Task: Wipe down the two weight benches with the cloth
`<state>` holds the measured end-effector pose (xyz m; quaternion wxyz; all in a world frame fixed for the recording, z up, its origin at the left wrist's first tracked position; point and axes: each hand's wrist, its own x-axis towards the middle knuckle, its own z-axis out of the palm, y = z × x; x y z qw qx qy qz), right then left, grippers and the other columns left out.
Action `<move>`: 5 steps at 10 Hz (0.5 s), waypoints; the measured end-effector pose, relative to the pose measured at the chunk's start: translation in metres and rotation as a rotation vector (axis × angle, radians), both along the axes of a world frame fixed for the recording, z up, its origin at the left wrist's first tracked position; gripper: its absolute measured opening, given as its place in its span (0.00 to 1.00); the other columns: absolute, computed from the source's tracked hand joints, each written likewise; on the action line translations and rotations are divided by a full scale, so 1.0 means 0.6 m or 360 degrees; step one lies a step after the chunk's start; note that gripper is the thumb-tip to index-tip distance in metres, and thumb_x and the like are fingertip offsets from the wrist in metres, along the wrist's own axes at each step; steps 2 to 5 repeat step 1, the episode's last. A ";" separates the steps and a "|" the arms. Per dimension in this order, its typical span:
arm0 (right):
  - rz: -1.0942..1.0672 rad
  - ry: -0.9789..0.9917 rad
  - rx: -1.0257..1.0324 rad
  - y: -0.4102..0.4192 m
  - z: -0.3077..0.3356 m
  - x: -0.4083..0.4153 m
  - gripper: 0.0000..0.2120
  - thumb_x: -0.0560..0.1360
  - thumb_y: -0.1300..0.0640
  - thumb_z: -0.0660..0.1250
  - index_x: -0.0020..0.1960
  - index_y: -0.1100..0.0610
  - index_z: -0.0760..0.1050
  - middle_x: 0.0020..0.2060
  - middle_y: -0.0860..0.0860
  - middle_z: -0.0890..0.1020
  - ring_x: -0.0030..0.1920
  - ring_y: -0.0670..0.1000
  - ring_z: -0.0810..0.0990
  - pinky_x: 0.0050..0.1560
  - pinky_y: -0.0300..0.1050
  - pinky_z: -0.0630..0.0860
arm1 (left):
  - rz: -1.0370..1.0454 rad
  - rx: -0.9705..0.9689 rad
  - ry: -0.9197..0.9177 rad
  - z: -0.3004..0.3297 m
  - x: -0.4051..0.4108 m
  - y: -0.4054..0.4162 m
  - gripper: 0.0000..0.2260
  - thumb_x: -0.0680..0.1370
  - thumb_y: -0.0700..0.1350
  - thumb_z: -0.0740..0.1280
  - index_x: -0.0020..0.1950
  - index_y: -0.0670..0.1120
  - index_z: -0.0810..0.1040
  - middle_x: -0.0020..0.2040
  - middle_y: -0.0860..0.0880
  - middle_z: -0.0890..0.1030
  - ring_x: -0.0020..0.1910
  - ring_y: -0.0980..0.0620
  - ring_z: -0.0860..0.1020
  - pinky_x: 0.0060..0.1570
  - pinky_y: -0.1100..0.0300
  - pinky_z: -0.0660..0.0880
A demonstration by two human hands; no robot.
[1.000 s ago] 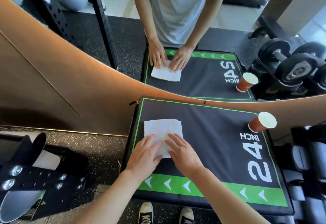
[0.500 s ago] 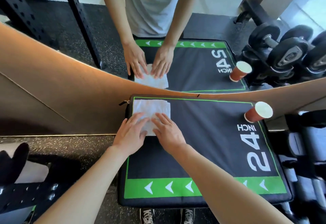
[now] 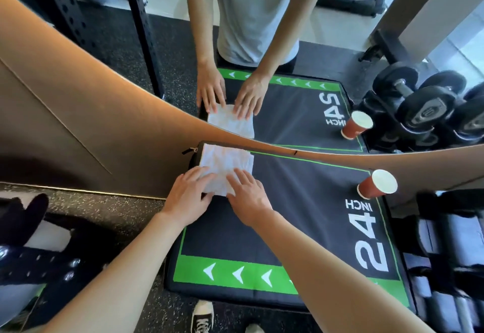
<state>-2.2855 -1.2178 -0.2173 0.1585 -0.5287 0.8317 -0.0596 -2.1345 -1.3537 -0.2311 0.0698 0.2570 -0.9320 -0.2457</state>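
Note:
A folded white cloth [image 3: 225, 165] lies at the far left corner of a black padded box top [image 3: 301, 217] with green borders and "24 INCH" printed on it. My left hand [image 3: 190, 196] presses flat on the cloth's near left edge, fingers straight. My right hand [image 3: 248, 199] lies flat beside it, fingers on the cloth's near right part. The cloth's far edge touches the wall below the mirror.
A red paper cup [image 3: 377, 184] stands at the box's far right corner. A mirror [image 3: 288, 44] behind reflects me, the box and dumbbells. Padded equipment [image 3: 450, 254] sits to the right, a black metal bracket [image 3: 31, 262] to the left. My shoe [image 3: 201, 317] is below.
Both hands have pushed the cloth away from me, from the box's middle left up to its far left corner against the wall.

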 end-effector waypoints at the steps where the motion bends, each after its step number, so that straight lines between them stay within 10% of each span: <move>1: 0.0083 0.0001 0.0006 0.018 0.018 0.019 0.25 0.85 0.46 0.56 0.80 0.50 0.57 0.82 0.52 0.53 0.81 0.56 0.50 0.78 0.58 0.56 | 0.0224 -0.0116 0.0039 0.015 0.038 0.046 0.22 0.79 0.50 0.72 0.73 0.50 0.78 0.75 0.50 0.74 0.77 0.46 0.69 0.72 0.47 0.69; 5: 0.0083 0.0001 0.0006 0.018 0.018 0.019 0.25 0.85 0.46 0.56 0.80 0.50 0.57 0.82 0.52 0.53 0.81 0.56 0.50 0.78 0.58 0.56 | 0.0224 -0.0116 0.0039 0.015 0.038 0.046 0.22 0.79 0.50 0.72 0.73 0.50 0.78 0.75 0.50 0.74 0.77 0.46 0.69 0.72 0.47 0.69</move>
